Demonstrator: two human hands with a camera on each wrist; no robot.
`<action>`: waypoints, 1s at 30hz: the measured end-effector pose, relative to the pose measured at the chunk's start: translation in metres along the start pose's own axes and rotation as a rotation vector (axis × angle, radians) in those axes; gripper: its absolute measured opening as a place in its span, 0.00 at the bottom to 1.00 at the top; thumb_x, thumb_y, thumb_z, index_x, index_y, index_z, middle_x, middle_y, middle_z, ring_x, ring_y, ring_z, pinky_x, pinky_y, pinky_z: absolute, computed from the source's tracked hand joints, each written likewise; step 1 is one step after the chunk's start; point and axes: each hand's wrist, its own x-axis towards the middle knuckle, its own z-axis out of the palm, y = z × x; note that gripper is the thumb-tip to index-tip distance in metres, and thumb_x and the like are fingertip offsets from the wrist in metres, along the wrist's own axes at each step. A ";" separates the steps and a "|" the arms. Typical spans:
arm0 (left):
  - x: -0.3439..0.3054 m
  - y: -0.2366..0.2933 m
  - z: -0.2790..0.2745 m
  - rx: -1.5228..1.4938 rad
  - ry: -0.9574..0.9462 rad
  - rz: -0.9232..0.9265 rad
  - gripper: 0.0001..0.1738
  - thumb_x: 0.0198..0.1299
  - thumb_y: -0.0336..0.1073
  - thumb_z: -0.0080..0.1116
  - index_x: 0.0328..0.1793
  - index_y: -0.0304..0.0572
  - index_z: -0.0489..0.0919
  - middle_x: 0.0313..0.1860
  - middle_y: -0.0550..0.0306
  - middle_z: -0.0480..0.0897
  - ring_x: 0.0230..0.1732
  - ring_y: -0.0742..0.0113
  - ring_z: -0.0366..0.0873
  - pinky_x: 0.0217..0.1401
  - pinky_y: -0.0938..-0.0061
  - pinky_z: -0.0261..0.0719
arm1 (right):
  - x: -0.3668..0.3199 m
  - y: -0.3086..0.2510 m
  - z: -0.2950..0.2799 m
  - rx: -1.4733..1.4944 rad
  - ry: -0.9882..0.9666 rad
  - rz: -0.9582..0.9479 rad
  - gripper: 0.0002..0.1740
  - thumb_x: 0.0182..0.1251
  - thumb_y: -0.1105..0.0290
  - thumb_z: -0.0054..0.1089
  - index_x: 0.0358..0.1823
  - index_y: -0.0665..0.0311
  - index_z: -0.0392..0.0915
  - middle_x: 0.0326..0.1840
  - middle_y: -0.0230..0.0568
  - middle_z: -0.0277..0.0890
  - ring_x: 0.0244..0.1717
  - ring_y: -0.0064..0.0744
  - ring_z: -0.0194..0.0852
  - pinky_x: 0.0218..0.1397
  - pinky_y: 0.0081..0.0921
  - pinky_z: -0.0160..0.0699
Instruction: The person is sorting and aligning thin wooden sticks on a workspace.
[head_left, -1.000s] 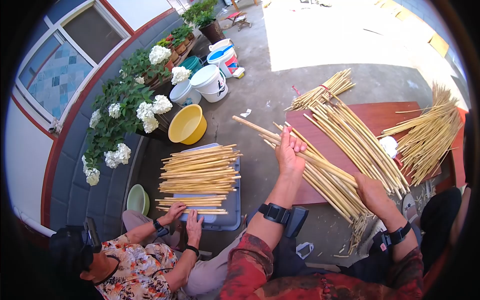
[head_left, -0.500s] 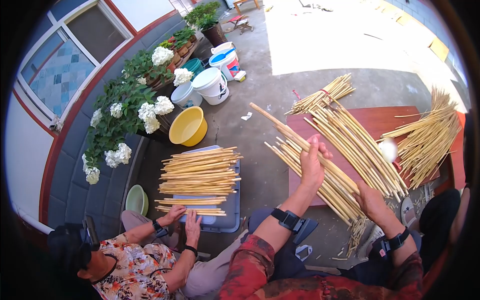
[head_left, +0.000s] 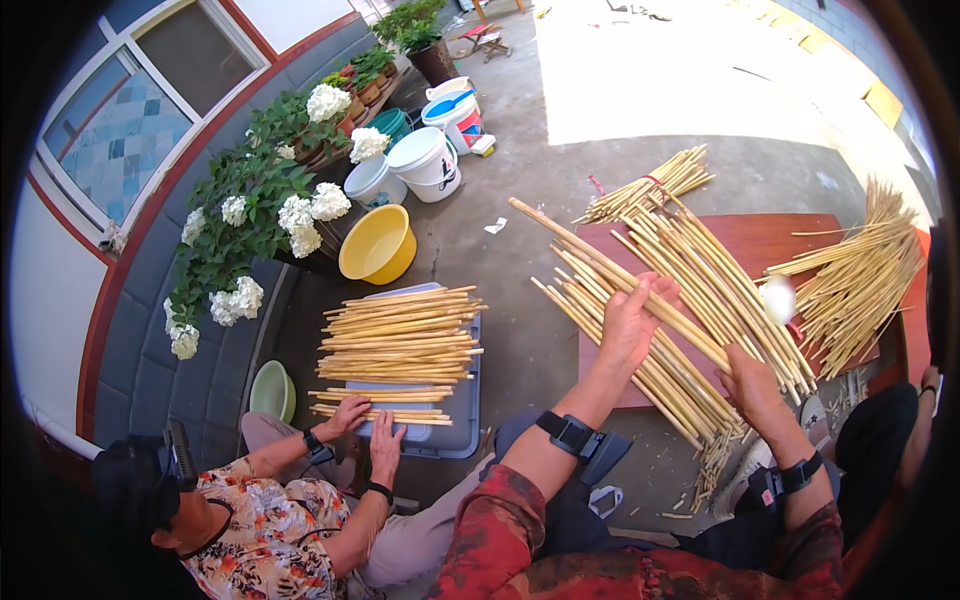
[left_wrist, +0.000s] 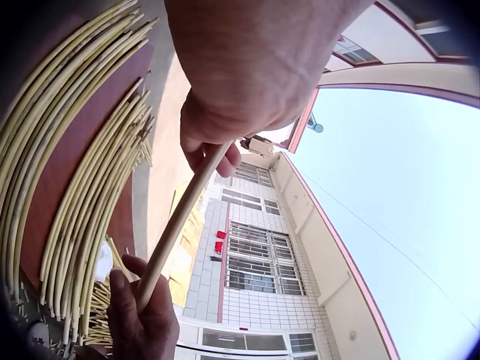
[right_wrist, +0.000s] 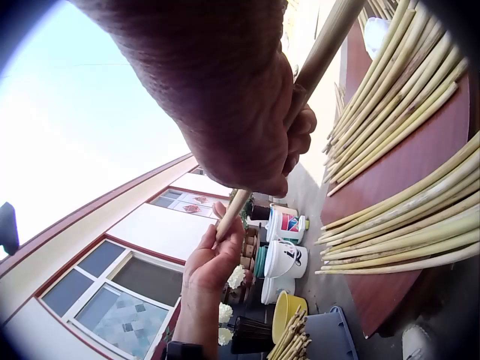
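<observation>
left hand (head_left: 630, 325) curls round a pale stick (head_left: 585, 249); right hand (head_left: 755, 388) grips its end.

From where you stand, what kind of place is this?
Probably somebody's outdoor courtyard: there's a window beside it, a big white-flowered plant nearby, and open sky overhead.

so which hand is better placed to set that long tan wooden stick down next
Probably the left hand, holding the long tan wooden stick nearer its middle; the right hand grips it farther back.
</observation>
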 end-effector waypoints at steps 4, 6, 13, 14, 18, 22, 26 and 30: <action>0.005 0.013 -0.008 -0.048 0.020 0.102 0.16 0.64 0.36 0.36 0.51 0.29 0.61 0.49 0.39 0.69 0.54 0.51 0.68 0.55 0.58 0.71 | -0.007 0.006 0.000 -0.051 0.018 -0.032 0.13 0.52 0.67 0.56 0.37 0.63 0.64 0.30 0.50 0.71 0.33 0.52 0.70 0.35 0.39 0.67; 0.003 0.015 -0.008 -0.048 0.026 0.130 0.18 0.64 0.38 0.34 0.52 0.28 0.59 0.51 0.37 0.67 0.55 0.49 0.67 0.56 0.57 0.69 | -0.010 0.004 -0.001 -0.017 0.026 -0.041 0.16 0.52 0.67 0.56 0.40 0.64 0.65 0.31 0.51 0.70 0.35 0.52 0.69 0.36 0.39 0.67; -0.001 0.000 0.005 -0.048 -0.124 0.103 0.19 0.65 0.40 0.34 0.52 0.28 0.59 0.53 0.35 0.65 0.56 0.47 0.65 0.58 0.56 0.67 | -0.016 -0.003 -0.011 0.181 -0.028 -0.022 0.19 0.53 0.67 0.56 0.46 0.63 0.65 0.33 0.53 0.70 0.36 0.54 0.69 0.37 0.39 0.67; -0.001 0.000 0.006 -0.043 -0.161 0.095 0.19 0.64 0.40 0.35 0.52 0.28 0.59 0.54 0.35 0.65 0.56 0.47 0.65 0.58 0.57 0.67 | -0.016 -0.005 -0.011 0.174 -0.029 -0.003 0.19 0.53 0.67 0.56 0.45 0.63 0.65 0.32 0.53 0.70 0.36 0.54 0.69 0.37 0.39 0.67; -0.010 -0.017 0.015 0.083 -0.200 -0.005 0.19 0.64 0.40 0.38 0.51 0.29 0.62 0.49 0.39 0.70 0.53 0.52 0.68 0.55 0.61 0.70 | -0.017 -0.001 -0.012 0.091 0.032 0.028 0.18 0.53 0.67 0.56 0.44 0.63 0.65 0.31 0.53 0.70 0.36 0.53 0.69 0.35 0.40 0.66; -0.019 -0.040 0.020 0.251 -0.215 -0.157 0.19 0.62 0.40 0.44 0.52 0.33 0.66 0.44 0.49 0.74 0.45 0.63 0.73 0.47 0.68 0.74 | -0.016 0.008 -0.011 0.062 0.081 0.027 0.19 0.53 0.67 0.56 0.45 0.62 0.64 0.31 0.52 0.71 0.35 0.52 0.69 0.34 0.39 0.67; -0.018 -0.047 0.020 0.302 -0.230 -0.201 0.18 0.60 0.40 0.46 0.51 0.33 0.69 0.42 0.54 0.75 0.42 0.67 0.73 0.44 0.70 0.74 | -0.019 0.007 -0.011 0.065 0.177 -0.043 0.19 0.53 0.67 0.56 0.46 0.62 0.64 0.32 0.51 0.71 0.36 0.52 0.69 0.35 0.39 0.67; -0.019 -0.041 0.025 0.224 -0.197 -0.105 0.15 0.60 0.39 0.47 0.47 0.34 0.71 0.41 0.54 0.75 0.41 0.67 0.73 0.45 0.69 0.74 | -0.021 0.007 -0.015 0.056 0.186 -0.099 0.20 0.53 0.67 0.56 0.46 0.63 0.64 0.36 0.50 0.71 0.37 0.51 0.69 0.36 0.38 0.68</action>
